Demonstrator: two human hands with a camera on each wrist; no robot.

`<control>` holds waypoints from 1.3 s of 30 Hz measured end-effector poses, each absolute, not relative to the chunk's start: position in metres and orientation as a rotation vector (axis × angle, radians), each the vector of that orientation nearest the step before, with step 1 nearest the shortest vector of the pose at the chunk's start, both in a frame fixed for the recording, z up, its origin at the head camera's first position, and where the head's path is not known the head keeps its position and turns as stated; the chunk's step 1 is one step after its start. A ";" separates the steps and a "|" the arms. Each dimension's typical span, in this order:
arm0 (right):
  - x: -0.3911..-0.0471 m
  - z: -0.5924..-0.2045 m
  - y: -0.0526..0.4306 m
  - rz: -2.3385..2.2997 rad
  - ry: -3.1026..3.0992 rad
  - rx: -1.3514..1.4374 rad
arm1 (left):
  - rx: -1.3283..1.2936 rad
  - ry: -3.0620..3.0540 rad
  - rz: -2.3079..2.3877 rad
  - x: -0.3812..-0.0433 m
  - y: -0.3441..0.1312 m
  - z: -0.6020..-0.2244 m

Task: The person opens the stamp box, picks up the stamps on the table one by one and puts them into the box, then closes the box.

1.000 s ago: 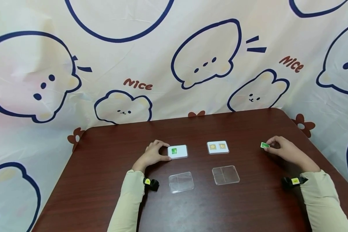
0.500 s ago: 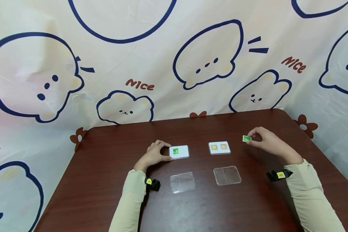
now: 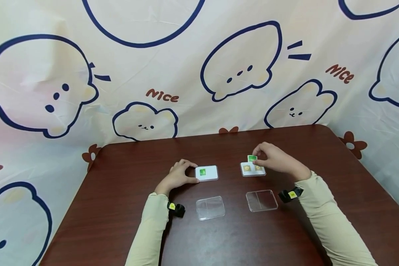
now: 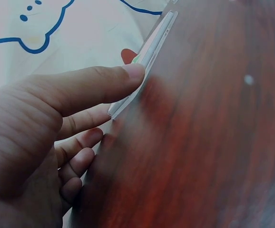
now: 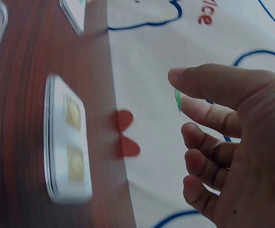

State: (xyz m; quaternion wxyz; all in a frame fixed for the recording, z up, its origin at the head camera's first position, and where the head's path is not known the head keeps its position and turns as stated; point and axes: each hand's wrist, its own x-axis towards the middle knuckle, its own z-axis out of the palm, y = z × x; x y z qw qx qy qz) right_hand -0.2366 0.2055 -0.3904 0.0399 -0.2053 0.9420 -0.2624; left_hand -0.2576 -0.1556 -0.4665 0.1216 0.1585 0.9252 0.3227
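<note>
My left hand [image 3: 177,177] holds the left end of a flat white case [image 3: 213,173] between thumb and index finger. One small green square [image 3: 203,172] lies on the case's left half. In the left wrist view the case [image 4: 157,42] appears edge-on, the thumb along its near side. My right hand [image 3: 280,159] pinches another small green square [image 3: 252,158], seen as a thin sliver [image 5: 178,100] in the right wrist view. It is raised above a second white case [image 3: 252,173], which bears two yellowish squares [image 5: 73,111]; my fingertips partly cover the right one in the head view.
Two clear plastic lids, a left one [image 3: 210,208] and a right one [image 3: 262,201], lie on the brown table [image 3: 239,240] nearer to me than the cases. A patterned cloth [image 3: 186,74] hangs behind the table's far edge.
My right hand has moved left with the green square, from the table's right side to above the second case. The left hand stays at its case.
</note>
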 end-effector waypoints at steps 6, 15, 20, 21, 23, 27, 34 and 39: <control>-0.246 -0.398 0.174 -0.812 2.814 -0.704 | 0.464 2.692 0.962 -0.258 -0.155 -0.466; -0.256 -0.414 0.135 -0.777 2.759 -0.720 | 0.461 2.682 0.970 -0.259 -0.155 -0.467; -0.259 -0.421 0.115 -0.743 2.724 -0.738 | 0.463 2.686 0.966 -0.259 -0.156 -0.466; -0.259 -0.424 0.111 -0.733 2.722 -0.749 | 0.463 2.687 0.964 -0.259 -0.156 -0.466; -0.260 -0.428 0.104 -0.715 2.721 -0.754 | 0.463 2.687 0.959 -0.259 -0.156 -0.467; -0.261 -0.435 0.093 -0.686 2.734 -0.733 | 0.465 2.683 0.968 -0.259 -0.156 -0.468; -0.263 -0.442 0.082 -0.654 2.742 -0.681 | 0.466 2.688 0.962 -0.259 -0.156 -0.467; -0.263 -0.444 0.079 -0.652 2.721 -0.658 | 0.462 2.688 0.960 -0.258 -0.156 -0.466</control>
